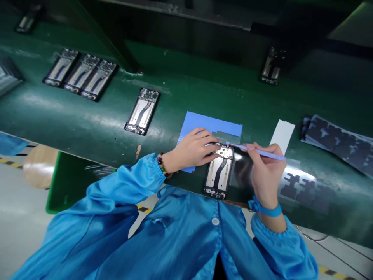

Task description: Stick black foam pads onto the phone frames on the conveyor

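- Head view: an opened phone [218,173] lies on the green bench [180,93], close to its near edge, in front of the person in blue.
- The left hand [194,149] rests its slightly spread fingers on the phone's upper left corner; whether they grip it, I cannot tell.
- The right hand [268,171] pinches a slim purple stick [271,155], its tip at the phone's top end.
- Blue sheets [214,121] lie partly under the left hand.
- Another opened phone [142,111] lies farther left.
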`<state>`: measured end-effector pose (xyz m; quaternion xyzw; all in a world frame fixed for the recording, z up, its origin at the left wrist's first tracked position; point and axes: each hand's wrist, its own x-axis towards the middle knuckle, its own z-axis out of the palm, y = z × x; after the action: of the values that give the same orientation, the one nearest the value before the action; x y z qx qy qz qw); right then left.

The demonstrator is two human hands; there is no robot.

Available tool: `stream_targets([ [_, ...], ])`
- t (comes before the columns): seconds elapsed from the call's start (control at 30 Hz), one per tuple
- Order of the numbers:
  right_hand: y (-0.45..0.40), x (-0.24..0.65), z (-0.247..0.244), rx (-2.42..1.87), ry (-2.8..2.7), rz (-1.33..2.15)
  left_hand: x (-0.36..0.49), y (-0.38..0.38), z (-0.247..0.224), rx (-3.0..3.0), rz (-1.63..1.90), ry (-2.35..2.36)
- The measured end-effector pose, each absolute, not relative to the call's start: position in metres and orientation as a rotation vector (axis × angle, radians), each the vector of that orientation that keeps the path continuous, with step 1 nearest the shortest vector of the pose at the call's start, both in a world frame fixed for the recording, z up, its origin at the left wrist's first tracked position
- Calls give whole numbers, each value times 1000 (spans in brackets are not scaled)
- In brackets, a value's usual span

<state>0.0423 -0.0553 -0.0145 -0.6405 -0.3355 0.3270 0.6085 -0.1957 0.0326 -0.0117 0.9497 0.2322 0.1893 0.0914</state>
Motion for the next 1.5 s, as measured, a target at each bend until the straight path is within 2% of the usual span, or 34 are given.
stream_targets([
  [0.47, -82, 34, -17, -1557, -923, 704, -195, 31, -19, 2701, 662, 573],
  [0.73, -85, 33, -12, -1564, -947, 701, -193, 25, -14, 2909, 583, 517],
  [0.97, -104, 65, -3, -1536, -721, 497, -192, 25, -15, 2911, 562, 466],
  [1.2, -123, 122, -3, -1590, -567, 307, -195, 27, -14, 2853, 754, 338],
  [1.3, -128, 150, -6, -1652, -563, 264, -170, 25, -3, 2878, 743, 240],
  [1.5, -125, 169, -19, -1642, -518, 257, -67, 28, 16, 2986, 361, -16],
])
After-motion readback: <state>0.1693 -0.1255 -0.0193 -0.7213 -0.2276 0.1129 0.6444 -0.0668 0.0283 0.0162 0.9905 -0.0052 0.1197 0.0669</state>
